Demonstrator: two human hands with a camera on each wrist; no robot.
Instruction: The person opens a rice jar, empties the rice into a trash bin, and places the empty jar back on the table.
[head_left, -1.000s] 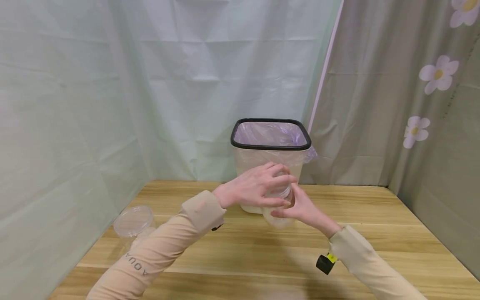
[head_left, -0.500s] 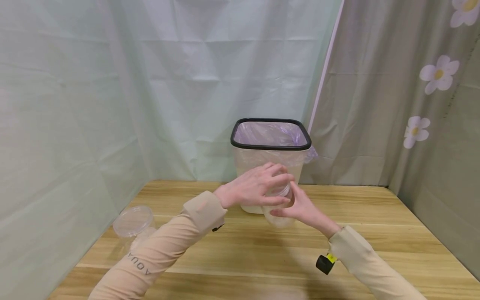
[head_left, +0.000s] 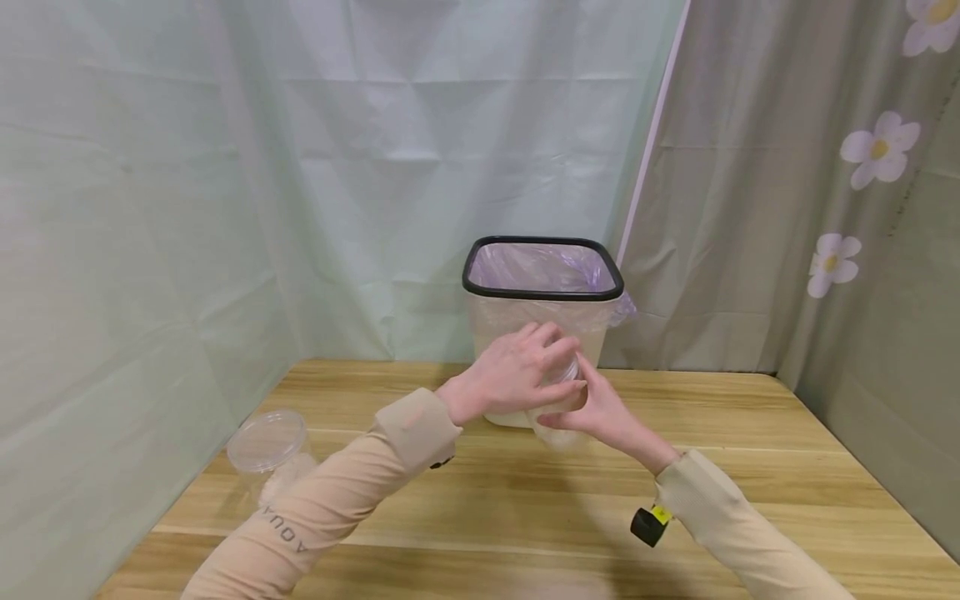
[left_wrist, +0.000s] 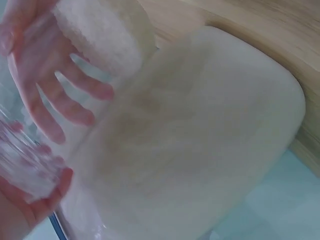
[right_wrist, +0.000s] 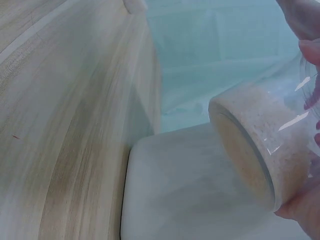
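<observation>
A clear plastic jar with pale, whitish contents at its bottom is held tilted above the table, in front of the bin. My right hand grips its side, thumb low and fingers round the far wall. My left hand lies over the top, its curled fingers holding the jar's clear lid. In the left wrist view the lid's ridged edge shows between the fingertips. Whether the lid is loose from the jar I cannot tell, since the hand covers most of it.
Behind the hands stands a pale bin with a black rim and purple-tinted liner. Another lidded clear jar with whitish contents is at the left, partly behind my left sleeve. Curtains enclose the wooden table.
My left hand has turned on the lid, its fingers drawing back toward the left and curling more. The jar has shifted slightly; my right hand keeps its grip nearly in place.
</observation>
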